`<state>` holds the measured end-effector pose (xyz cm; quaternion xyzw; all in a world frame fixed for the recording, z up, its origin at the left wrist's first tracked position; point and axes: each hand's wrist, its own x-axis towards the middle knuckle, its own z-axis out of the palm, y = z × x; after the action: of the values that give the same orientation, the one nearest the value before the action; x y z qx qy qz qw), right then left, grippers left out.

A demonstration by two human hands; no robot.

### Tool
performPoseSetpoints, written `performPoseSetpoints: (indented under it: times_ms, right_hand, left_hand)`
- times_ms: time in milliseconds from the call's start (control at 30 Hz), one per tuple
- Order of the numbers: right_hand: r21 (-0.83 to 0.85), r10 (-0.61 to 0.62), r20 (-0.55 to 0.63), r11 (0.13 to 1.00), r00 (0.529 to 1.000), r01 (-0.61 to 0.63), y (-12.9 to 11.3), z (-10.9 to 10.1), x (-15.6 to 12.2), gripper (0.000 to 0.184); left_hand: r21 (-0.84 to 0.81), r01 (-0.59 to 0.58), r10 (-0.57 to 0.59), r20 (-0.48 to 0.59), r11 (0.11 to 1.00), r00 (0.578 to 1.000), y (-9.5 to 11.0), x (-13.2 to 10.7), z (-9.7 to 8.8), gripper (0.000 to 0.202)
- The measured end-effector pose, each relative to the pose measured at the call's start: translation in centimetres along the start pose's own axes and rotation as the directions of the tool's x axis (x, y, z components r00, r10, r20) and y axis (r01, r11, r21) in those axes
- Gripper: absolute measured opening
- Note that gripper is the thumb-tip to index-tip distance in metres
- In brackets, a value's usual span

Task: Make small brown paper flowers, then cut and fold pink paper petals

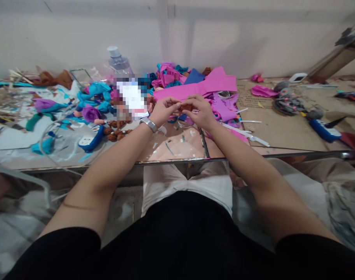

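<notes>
As left hand [164,110] curls, right hand [202,112] faces it.

Bench [186,149] against pale wall [78,35]. Clear bottle [120,65], white cap, at back, left of centre; pixelated bright rectangle [133,99] just in front of it. Blue-and-white device [91,139] near front edge, left; similar blue device [324,130] far right. Thin sticks [20,77] heaped far left. Printed cardboard sheet [285,134] on right side; dark roundish bundle [286,102] with pink dots on it. Slanted post [334,62] upper right.
</notes>
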<state>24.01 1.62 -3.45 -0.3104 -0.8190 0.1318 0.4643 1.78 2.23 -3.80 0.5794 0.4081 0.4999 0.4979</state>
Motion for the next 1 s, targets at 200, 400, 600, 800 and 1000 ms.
performPoseSetpoints:
  times_ms: [200, 400, 600, 800, 1000]
  right_hand:
    - [0.054, 0.063, -0.049, 0.997, 0.997, -0.061, 0.5, 0.3, -0.1, 0.055]
    - [0.192, 0.183, -0.091, 0.968, 0.979, -0.163, 0.7, 0.7, -0.1, 0.054]
    - [0.452, 0.326, -0.058, 0.852, 0.943, -0.267, 0.7, 1.3, 0.1, 0.052]
    - [0.522, 0.382, 0.012, 0.786, 0.924, -0.331, 1.5, 1.3, 0.2, 0.062]
    - [0.282, 0.149, -0.001, 0.949, 0.989, -0.143, 2.2, 1.2, -0.3, 0.078]
  left_hand:
    - [-0.026, 0.007, -0.006, 0.026, 1.0, 1.0, 0.4, -0.4, 0.1, 0.025]
    - [0.071, -0.095, 0.089, 0.084, 0.993, 0.993, -0.2, -0.1, -0.2, 0.033]
    - [0.053, -0.134, 0.129, 0.096, 0.989, 0.987, -0.2, -0.2, -0.3, 0.037]
    - [0.055, -0.13, 0.126, 0.078, 0.99, 0.989, 0.0, -0.2, -0.2, 0.042]
    - [-0.035, -0.052, 0.052, 0.007, 0.998, 0.999, -0.7, 0.5, -0.4, 0.045]
